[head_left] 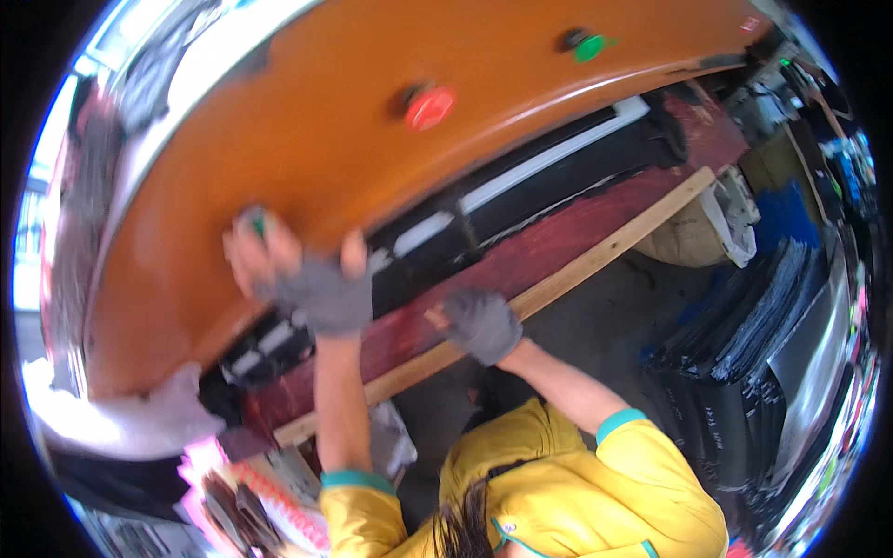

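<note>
A wide orange-brown machine panel (344,139) spans the view in front of me. My left hand (312,279), in a grey fingerless glove, reaches over its left part, fingers stretched out and thumb apart. The fingers lie at a green button (258,221), partly covering it; motion blurs whether they press it. My right hand (479,324), gloved alike, is curled closed above the dark red ledge (409,330), near the wooden strip (595,251). Its palm side is hidden. A red mushroom button (430,107) and another green button (590,46) stick out of the panel farther right.
Below the panel runs a black recess with a pale metal bar (549,153). A stack of dark sheets (744,316) stands at the right, beside a tan sack (684,228). White plastic film (139,414) lies at the left. Pink-edged material (251,502) sits at the lower left.
</note>
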`<action>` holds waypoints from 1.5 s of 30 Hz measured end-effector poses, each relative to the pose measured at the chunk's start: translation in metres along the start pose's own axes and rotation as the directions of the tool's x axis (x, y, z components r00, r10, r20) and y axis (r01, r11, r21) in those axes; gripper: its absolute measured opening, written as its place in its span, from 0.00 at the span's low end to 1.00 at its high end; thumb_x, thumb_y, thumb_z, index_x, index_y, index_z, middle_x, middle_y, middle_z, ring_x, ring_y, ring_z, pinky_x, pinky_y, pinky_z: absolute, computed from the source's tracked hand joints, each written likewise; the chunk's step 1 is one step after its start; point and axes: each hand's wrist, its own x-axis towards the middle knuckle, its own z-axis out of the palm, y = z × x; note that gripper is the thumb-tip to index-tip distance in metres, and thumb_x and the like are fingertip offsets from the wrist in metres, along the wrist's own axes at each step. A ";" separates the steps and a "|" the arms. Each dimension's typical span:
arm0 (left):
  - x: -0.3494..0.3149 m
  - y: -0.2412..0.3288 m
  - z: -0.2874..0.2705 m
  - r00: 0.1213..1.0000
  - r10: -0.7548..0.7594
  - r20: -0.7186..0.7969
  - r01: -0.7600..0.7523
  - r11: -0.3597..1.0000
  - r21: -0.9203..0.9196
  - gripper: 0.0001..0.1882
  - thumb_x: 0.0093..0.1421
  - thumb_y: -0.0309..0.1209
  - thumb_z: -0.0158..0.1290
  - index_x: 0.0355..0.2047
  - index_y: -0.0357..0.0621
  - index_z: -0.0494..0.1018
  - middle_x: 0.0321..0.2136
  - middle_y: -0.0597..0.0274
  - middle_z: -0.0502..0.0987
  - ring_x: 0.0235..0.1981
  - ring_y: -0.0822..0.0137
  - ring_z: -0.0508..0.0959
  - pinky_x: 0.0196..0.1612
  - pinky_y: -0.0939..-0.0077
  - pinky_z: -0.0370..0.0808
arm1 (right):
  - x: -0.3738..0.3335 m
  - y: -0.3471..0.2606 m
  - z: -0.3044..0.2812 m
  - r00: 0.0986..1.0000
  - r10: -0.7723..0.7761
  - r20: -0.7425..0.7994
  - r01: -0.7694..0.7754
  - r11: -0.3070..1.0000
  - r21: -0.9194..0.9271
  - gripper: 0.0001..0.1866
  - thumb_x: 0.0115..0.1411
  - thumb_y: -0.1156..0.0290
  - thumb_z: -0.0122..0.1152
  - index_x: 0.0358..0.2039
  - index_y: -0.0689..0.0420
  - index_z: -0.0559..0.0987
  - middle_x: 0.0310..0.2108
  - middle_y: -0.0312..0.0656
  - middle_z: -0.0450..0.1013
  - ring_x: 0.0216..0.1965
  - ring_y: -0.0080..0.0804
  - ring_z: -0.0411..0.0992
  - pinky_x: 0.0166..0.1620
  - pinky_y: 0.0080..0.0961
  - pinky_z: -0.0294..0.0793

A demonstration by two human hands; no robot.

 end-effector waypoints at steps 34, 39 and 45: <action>-0.217 0.050 -0.103 0.692 -0.246 0.679 0.281 0.958 0.061 0.21 0.65 0.41 0.46 0.34 0.30 0.70 0.41 0.31 0.72 0.46 0.34 0.70 0.50 0.45 0.66 | -0.079 -0.026 0.030 0.997 0.022 0.068 -0.015 0.994 -0.110 0.23 0.51 0.52 0.59 0.41 0.55 0.79 0.44 0.43 0.72 0.48 0.42 0.67 0.53 0.38 0.65; -0.224 0.051 -0.117 0.629 -0.137 0.765 0.103 0.990 0.093 0.22 0.65 0.42 0.46 0.33 0.27 0.69 0.45 0.26 0.70 0.47 0.32 0.70 0.51 0.45 0.66 | -0.106 -0.030 0.032 0.999 -0.019 0.034 0.019 1.000 -0.022 0.25 0.51 0.50 0.59 0.41 0.57 0.79 0.45 0.46 0.73 0.49 0.43 0.67 0.54 0.39 0.65; -0.231 0.055 -0.138 0.566 -0.212 0.797 0.270 0.961 0.064 0.20 0.64 0.39 0.47 0.32 0.28 0.70 0.33 0.36 0.71 0.40 0.37 0.72 0.41 0.47 0.68 | -0.122 -0.035 0.007 0.980 -0.014 0.200 0.005 0.999 0.047 0.26 0.50 0.52 0.60 0.43 0.58 0.79 0.44 0.48 0.74 0.46 0.45 0.72 0.48 0.40 0.71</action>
